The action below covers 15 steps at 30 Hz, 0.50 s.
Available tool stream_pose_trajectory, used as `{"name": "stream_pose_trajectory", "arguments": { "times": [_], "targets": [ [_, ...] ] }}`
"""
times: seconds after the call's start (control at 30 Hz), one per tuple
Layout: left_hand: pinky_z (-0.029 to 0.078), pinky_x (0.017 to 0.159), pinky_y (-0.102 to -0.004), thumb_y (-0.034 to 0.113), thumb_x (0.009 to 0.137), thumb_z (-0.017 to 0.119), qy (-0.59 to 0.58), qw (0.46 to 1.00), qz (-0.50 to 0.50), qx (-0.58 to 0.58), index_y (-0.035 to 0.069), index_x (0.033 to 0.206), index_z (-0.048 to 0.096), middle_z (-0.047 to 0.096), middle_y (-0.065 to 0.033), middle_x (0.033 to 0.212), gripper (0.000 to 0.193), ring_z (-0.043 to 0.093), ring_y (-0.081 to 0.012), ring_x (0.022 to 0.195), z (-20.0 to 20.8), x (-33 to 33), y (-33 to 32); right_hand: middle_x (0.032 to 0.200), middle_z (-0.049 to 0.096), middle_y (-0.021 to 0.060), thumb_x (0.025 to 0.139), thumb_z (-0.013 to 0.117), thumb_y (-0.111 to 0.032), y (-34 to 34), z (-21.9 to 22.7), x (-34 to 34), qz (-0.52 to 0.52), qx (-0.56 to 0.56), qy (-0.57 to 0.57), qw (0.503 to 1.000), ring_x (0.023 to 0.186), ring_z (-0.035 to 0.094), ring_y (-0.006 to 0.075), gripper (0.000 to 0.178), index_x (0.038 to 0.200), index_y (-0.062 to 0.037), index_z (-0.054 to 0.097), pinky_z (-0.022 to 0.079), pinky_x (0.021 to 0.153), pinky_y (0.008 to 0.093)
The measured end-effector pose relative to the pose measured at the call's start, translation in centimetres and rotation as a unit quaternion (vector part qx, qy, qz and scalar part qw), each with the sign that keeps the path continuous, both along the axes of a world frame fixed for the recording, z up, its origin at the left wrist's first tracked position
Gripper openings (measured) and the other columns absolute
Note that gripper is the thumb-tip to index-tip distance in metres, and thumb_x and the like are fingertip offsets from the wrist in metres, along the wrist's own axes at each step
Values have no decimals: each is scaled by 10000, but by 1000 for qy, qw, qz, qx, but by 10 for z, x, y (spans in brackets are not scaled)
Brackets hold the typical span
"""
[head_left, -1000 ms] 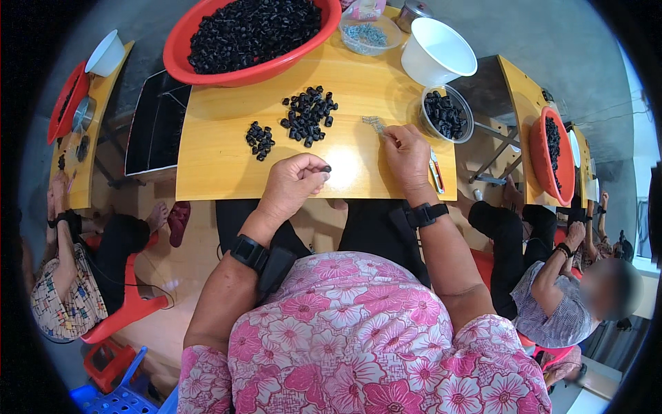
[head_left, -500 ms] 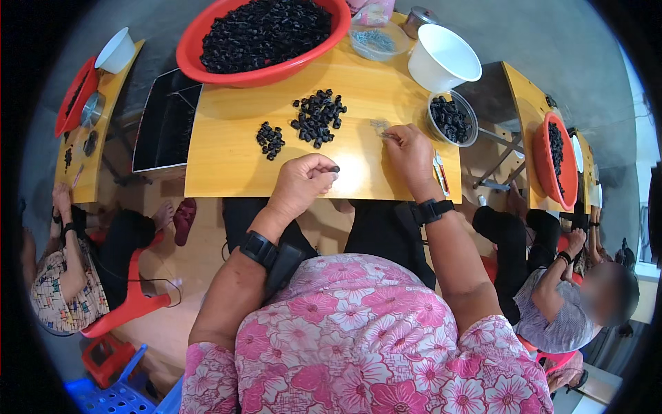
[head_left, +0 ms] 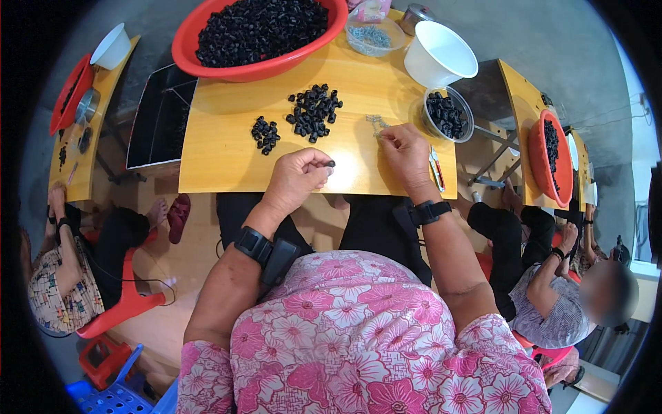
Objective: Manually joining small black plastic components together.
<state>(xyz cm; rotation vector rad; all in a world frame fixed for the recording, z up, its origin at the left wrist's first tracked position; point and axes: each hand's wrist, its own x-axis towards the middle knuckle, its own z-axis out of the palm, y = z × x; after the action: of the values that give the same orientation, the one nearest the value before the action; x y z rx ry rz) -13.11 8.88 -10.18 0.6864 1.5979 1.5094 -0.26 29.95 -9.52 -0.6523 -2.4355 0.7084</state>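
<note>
left hand point(head_left: 295, 181) pinches a small black piece point(head_left: 331, 164) over the yellow table point(head_left: 221, 148); right hand point(head_left: 407, 153), at 3 o'clock, fingers closed on small metal bits point(head_left: 376, 123). step looks like joining them; next calls for steady alignment. black pile point(head_left: 314, 112) at 12.

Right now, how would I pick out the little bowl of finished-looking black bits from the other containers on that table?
Start at the yellow table and go to its right edge, past the right hand. Below the empty white bucket sits a small metal bowl of black pieces, far smaller than the red basin.
</note>
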Motion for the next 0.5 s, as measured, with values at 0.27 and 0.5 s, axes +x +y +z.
{"name": "stream_pose_trajectory", "arguments": {
  "times": [0.27,0.5],
  "targets": [
    [517,626,-205,52,881,662,1,1000,-1,3,-18,973,642,641,-14,821,118,585,-49,695,1,1,0,850,624,162,799,630,-95,-6,12,-2,-3,11,-42,999,801,619,361,75,839,-78,692,500,719,436],
    [509,632,-200,51,882,661,9,1000,3,3,-16,970,643,635,-2,810,112,576,-44,682,2,2,-1,834,628,146,806,628,-100,-2,7,-4,32,62,-55,996,768,625,354,85,852,-70,694,511,691,415]
  ]
}}
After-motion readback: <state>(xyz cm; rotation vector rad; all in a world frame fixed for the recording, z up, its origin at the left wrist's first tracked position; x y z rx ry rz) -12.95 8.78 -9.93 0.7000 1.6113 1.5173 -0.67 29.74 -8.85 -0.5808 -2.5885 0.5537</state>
